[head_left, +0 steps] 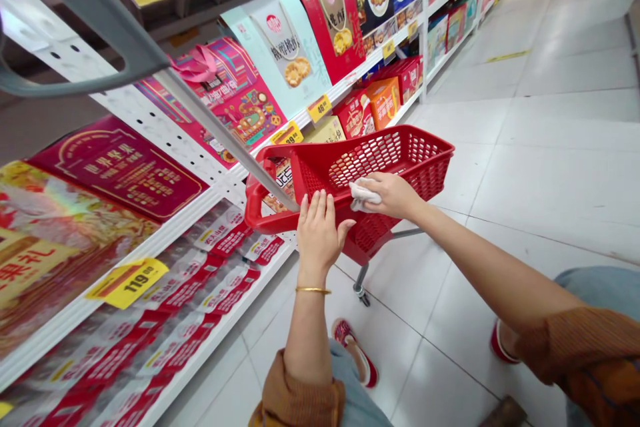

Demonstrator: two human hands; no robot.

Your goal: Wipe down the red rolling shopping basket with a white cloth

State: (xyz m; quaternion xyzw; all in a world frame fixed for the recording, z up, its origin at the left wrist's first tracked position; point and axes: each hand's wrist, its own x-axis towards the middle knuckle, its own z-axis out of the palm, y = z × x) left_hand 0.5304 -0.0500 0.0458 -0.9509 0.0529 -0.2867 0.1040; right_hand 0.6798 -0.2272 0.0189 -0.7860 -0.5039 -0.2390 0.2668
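Observation:
A red plastic shopping basket with perforated sides stands on a wheeled metal frame in front of me. My left hand lies on its near side by the handle end, fingers stretched out and thumb spread. A gold bracelet circles that wrist. My right hand is closed round a crumpled white cloth, which touches the near rim of the basket. A grey pole slants up from the basket's left end to a grey handle.
White shelves with boxed goods and yellow price tags run along the left, close to the basket. Gift boxes stand behind it. Wrapped bottles fill the lowest shelf. Tiled floor stretches to the right. My feet are below.

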